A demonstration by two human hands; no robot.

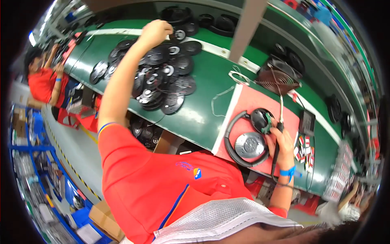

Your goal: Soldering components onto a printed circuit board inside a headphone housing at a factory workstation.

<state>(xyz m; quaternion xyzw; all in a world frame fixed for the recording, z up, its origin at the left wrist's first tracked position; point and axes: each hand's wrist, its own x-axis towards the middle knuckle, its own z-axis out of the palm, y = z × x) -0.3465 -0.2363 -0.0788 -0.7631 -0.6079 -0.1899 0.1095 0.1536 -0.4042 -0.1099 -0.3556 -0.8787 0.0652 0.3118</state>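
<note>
My left arm stretches out to the back of the table, and my left hand point(156, 33) is curled closed at the far edge of a pile of black round earcup parts point(174, 102). What its fingers hold, if anything, is hidden. My right hand point(283, 142) grips a soldering iron point(277, 152) by its black handle, the metal shaft pointing away from me. Beside that hand, headphones point(232, 142) lie on a pink mat point(254, 99). One earcup point(249, 145) shows a silver face; the other point(259, 118) is black, with a green piece at its edge.
A brown coil stand point(278, 81) stands behind the mat, near a white cable loop point(239, 77). Right of the mat are a black box point(307, 123) and small red-and-white pieces point(304, 152). A grey post point(248, 28) rises at the back. Another person point(44, 83) sits at the far left.
</note>
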